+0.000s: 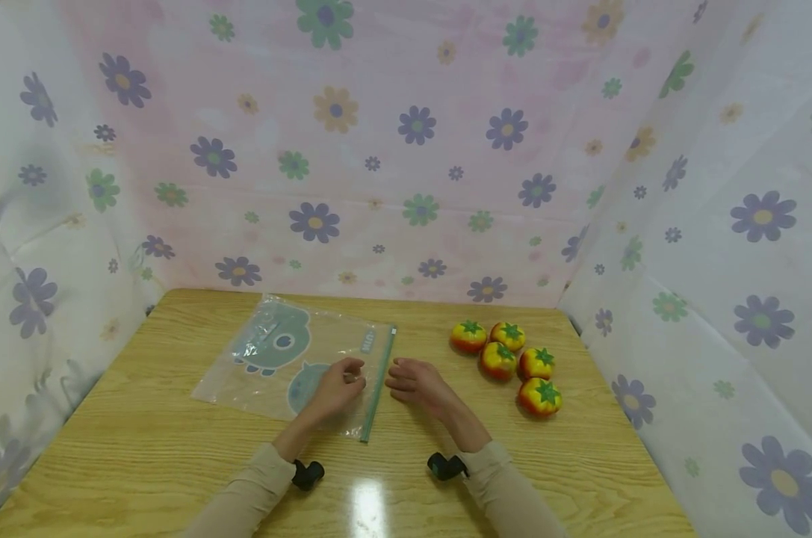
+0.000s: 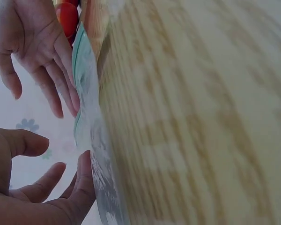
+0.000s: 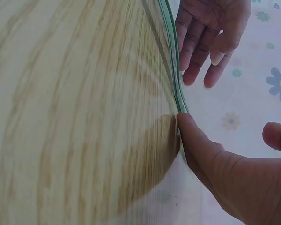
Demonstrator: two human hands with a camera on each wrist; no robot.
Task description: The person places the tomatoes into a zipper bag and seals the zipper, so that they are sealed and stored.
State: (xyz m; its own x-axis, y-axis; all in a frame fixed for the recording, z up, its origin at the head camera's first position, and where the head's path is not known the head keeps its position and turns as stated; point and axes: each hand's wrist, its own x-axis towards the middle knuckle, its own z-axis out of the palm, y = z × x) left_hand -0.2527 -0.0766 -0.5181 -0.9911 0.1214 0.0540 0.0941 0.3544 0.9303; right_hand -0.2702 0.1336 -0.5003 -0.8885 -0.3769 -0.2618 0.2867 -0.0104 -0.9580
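A clear zip bag (image 1: 341,340) printed with blue-green cartoon figures lies flat on the wooden table, its green zip strip (image 1: 379,381) facing right. My left hand (image 1: 335,390) rests over the bag just left of that strip, fingers loosely bent. In the left wrist view its fingertips (image 2: 85,164) touch the plastic (image 2: 107,183), with nothing pinched. On the strip's other side is my right hand (image 1: 424,386), its fingers fairly straight. The right wrist view has those fingertips (image 3: 186,121) right at the strip's edge and the thumb held apart.
Several red-and-yellow fruits (image 1: 498,362) with green star-shaped tops, like persimmons, sit in a cluster on the table (image 1: 580,471) to the right of my right hand. Flower-printed cloth (image 1: 379,202) hangs around the back and sides. A dark wrist mount (image 1: 446,466) sits on each cuff.
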